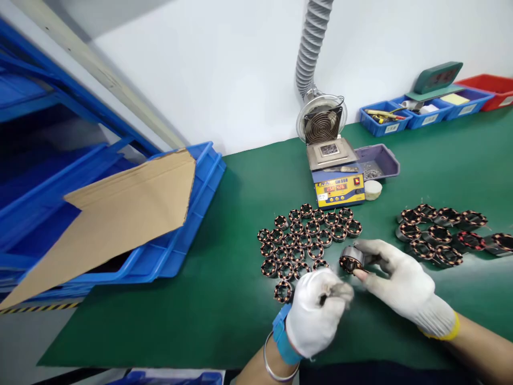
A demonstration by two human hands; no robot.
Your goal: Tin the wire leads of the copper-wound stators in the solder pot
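My right hand (396, 278), in a white knit glove with a yellow cuff edge, grips a motor stator (352, 260) between thumb and fingers. The stator is a grey metal ring with copper windings inside, tilted just above the green table. Close by on its left, my left hand (318, 310) is gloved too, its fingers curled together and slightly blurred. Whether anything sits in that pinch is hidden. Beyond the left hand stand several stators (296, 254) in a loose cluster, with one stator (283, 291) right beside the glove. A second group of stators (438, 234) stands to the right.
A yellow and blue solder pot (340, 190) with a fan and grey duct (312, 43) stands at the back. Beside it are a purple tray (390, 160) and a round white pad (372, 190). Blue bins (385, 127) line the wall. Cardboard (132, 198) lies over blue crates at left.
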